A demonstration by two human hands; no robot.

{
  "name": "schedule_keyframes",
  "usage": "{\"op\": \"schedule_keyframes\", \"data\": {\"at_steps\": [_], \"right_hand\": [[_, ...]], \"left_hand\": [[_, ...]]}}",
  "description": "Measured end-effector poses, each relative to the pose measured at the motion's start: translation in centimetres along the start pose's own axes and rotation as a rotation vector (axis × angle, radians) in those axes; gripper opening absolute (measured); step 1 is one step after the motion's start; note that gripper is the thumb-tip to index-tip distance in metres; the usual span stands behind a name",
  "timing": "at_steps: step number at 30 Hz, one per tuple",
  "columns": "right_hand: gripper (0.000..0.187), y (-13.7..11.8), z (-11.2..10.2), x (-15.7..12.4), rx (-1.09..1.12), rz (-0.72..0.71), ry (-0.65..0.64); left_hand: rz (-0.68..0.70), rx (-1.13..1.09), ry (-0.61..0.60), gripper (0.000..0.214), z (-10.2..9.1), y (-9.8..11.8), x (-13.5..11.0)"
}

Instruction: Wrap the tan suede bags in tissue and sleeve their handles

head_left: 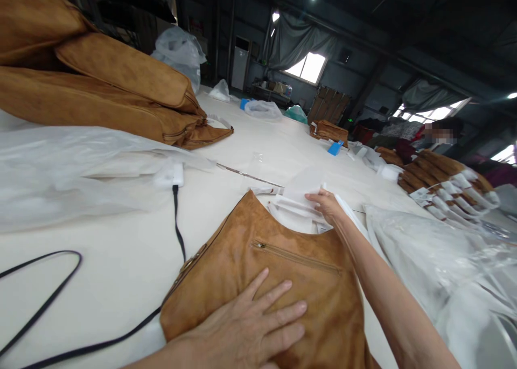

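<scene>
A tan leather-look handbag [238, 239] lies on the white table in front of me, a slanted zipper [299, 258] across its face. My left hand [254, 326] rests flat on the bag with its fingers spread. Beyond the bag's curved top edge, my right hand [326, 204] has its fingers closed on a thin white paper sheet [302, 183]. More folded white paper [294, 207] lies beneath that hand, beside the bag's opening. The lower end of the bag runs out of view.
Stacked tan bags [133, 78] fill the left, beside clear plastic bags [100, 169]. A black cord [177, 218] runs from a white device [173, 175]. Plastic wrapping [424, 261] lies at right, near wrapped tan bags [440, 175]. A person [440, 132] is behind them.
</scene>
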State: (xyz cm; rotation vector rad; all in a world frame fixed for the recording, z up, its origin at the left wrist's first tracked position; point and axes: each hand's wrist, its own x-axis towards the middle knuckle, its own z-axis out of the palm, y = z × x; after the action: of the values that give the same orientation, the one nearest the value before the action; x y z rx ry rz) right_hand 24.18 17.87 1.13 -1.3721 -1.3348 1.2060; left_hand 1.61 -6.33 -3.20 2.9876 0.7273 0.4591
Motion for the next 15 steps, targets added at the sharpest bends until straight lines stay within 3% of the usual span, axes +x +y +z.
{"op": "schedule_keyframes", "data": {"at_steps": [6, 11, 15], "right_hand": [[0.046, -2.3, -0.7, -4.8, 0.127, -0.167, -0.128], [0.03, -2.5, -1.3, -9.5, -0.08, -0.336, -0.158], [0.028, -2.7, -1.3, -12.2, -0.095, -0.376, -0.192]], "left_hand": [[0.011, -0.012, 0.088, 0.067, 0.5, -0.3, -0.2], [-0.036, -0.013, 0.124, 0.053, 0.7, 0.2, 0.2], [-0.051, -0.014, 0.125, 0.051, 1.0, 0.3, 0.1]]}}
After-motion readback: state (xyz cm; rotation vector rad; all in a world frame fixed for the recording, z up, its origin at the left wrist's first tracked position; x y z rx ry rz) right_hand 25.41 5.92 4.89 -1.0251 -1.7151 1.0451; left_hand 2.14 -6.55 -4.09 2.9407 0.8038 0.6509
